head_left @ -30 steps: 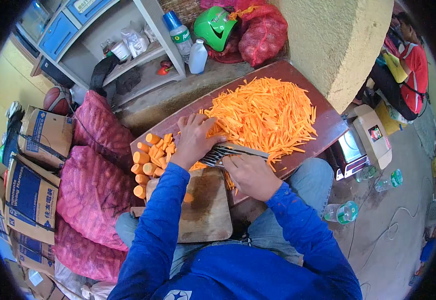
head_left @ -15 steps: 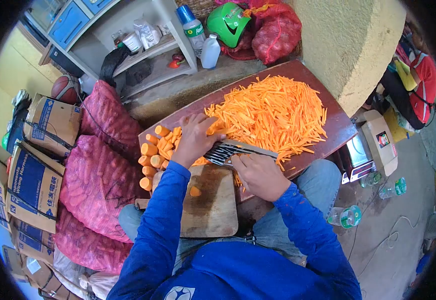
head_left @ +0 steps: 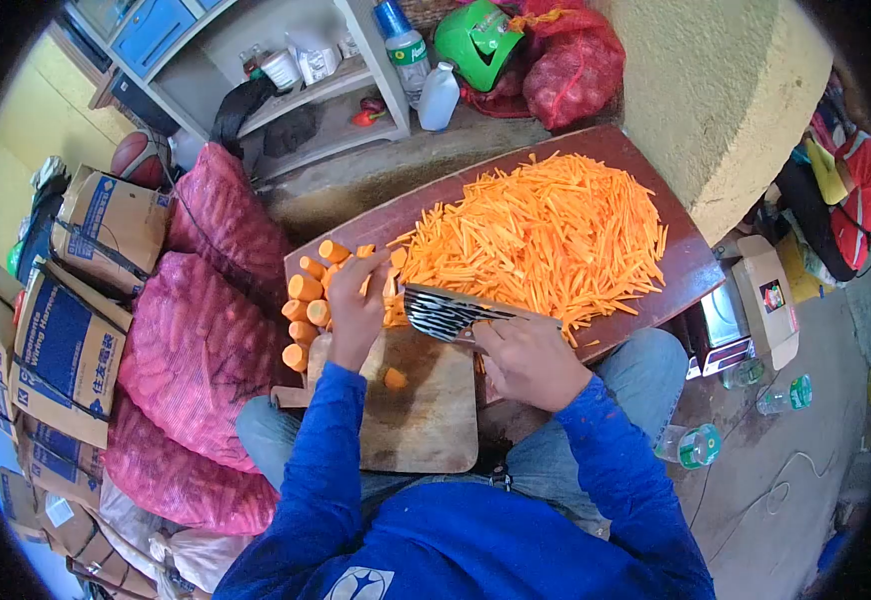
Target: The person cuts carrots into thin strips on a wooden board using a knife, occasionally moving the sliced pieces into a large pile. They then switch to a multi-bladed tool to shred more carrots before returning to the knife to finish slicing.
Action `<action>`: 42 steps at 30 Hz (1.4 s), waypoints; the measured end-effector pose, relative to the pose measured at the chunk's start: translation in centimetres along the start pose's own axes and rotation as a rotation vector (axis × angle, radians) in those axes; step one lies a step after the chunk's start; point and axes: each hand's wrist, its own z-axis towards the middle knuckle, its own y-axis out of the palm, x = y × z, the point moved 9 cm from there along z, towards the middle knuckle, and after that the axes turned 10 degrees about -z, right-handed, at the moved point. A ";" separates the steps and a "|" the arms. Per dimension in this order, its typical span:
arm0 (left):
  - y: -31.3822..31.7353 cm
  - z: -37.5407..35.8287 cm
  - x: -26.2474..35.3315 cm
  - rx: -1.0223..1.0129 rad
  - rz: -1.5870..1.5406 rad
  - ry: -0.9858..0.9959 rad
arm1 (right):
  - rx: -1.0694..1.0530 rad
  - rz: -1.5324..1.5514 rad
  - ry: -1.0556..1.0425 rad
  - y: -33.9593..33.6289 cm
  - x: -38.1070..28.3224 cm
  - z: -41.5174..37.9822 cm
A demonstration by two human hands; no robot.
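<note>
A patterned cleaver-like knife (head_left: 440, 312) is in my right hand (head_left: 529, 362), its blade pointing left above the top edge of the wooden cutting board (head_left: 421, 400). My left hand (head_left: 358, 310) is among the thick carrot pieces (head_left: 306, 288) left of the blade, fingers bent; whatever its fingertips touch is partly hidden. A big heap of carrot strips (head_left: 546, 235) covers much of the dark red table (head_left: 691, 255). One small carrot piece (head_left: 396, 379) lies on the board.
Pink mesh sacks of carrots (head_left: 196, 350) and tied cardboard boxes (head_left: 71, 360) stand at left. Behind the table are bottles (head_left: 440, 97), a green helmet (head_left: 478, 45) and a red mesh sack (head_left: 576, 75). Plastic bottles (head_left: 698, 446) lie on the floor at right.
My left hand has moved left and down, away from the blade and strips to the carrot pieces. More of the patterned blade shows. The view has shifted slightly.
</note>
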 end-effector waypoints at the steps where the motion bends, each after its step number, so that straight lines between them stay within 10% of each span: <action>1: -1.0 -1.3 0.1 0.022 0.068 -0.017 | -0.026 0.019 0.018 0.1 0.1 0.0; 11: -3.3 -13.8 1.9 -0.144 0.028 -0.230 | -0.148 0.237 0.107 1.5 -1.3 0.0; 42: -2.8 -16.1 2.9 -0.293 0.120 0.035 | -0.552 0.465 0.291 3.4 -10.9 -2.3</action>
